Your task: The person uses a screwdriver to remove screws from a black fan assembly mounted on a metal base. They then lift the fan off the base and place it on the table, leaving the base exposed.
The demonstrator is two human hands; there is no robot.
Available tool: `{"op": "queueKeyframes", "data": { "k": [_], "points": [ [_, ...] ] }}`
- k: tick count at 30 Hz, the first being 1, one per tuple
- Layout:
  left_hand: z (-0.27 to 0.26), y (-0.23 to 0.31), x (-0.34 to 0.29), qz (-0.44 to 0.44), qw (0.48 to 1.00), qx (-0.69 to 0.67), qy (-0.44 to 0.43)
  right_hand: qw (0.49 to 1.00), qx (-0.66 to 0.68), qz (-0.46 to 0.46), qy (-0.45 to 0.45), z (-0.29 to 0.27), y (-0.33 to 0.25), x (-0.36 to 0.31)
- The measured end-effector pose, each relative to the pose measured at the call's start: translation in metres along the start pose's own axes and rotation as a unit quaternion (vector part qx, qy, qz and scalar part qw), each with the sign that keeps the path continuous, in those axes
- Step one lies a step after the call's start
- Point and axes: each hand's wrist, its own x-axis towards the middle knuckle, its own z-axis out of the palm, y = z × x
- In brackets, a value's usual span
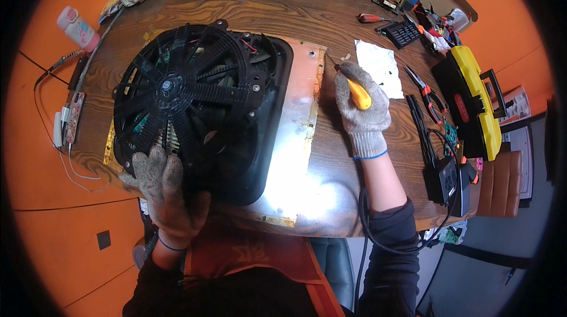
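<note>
The gloved left hand (pixel 162 190) lies flat, fingers spread, on the near rim of the black fan grille (pixel 180 90), gripping nothing. The fan sits in a black housing (pixel 260 140) on a metal sheet (pixel 295 140) atop the wooden table (pixel 283 13). The right hand (pixel 361 110) is clenched around an orange-handled screwdriver (pixel 356 92); its tip near the sheet's edge is hard to make out. Glare washes out the sheet's near part.

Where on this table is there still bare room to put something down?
Bare wood lies along the far side of the table, between the black fan unit and the red-handled screwdriver. The metal sheet beside the fan is also bare. The right edge is crowded: pliers, cable ties, yellow case.
</note>
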Motion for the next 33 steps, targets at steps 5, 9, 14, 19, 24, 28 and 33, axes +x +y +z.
{"op": "queueKeyframes", "data": {
  "k": [5, 9, 14, 19, 24, 28, 33],
  "points": [
    [-0.002, 0.0, -0.001, -0.004, 1.0, 0.008, -0.01, 1.0, -0.022, -0.01, -0.02, 0.002, -0.001, 0.001],
    [-0.002, -0.001, -0.002, -0.004, 1.0, 0.005, -0.015, 0.994, -0.091, -0.027, -0.049, 0.005, -0.002, 0.002],
    [-0.004, -0.002, -0.003, -0.008, 1.0, 0.005, -0.027, 1.0, 0.01, 0.005, -0.008, 0.011, 0.002, 0.004],
    [-0.004, 0.0, -0.003, -0.01, 1.0, 0.003, -0.027, 1.0, -0.012, -0.015, 0.021, 0.004, 0.002, 0.001],
    [-0.005, 0.003, -0.001, -0.021, 1.0, 0.009, -0.014, 0.999, -0.026, -0.021, -0.016, -0.002, -0.002, 0.0],
    [-0.004, 0.003, 0.0, -0.012, 0.999, 0.022, -0.019, 0.999, -0.044, -0.018, -0.027, 0.003, 0.001, 0.001],
    [-0.003, 0.001, -0.001, -0.011, 1.0, 0.019, -0.019, 1.0, 0.027, -0.009, 0.001, 0.01, 0.003, 0.002]
  ]
}}
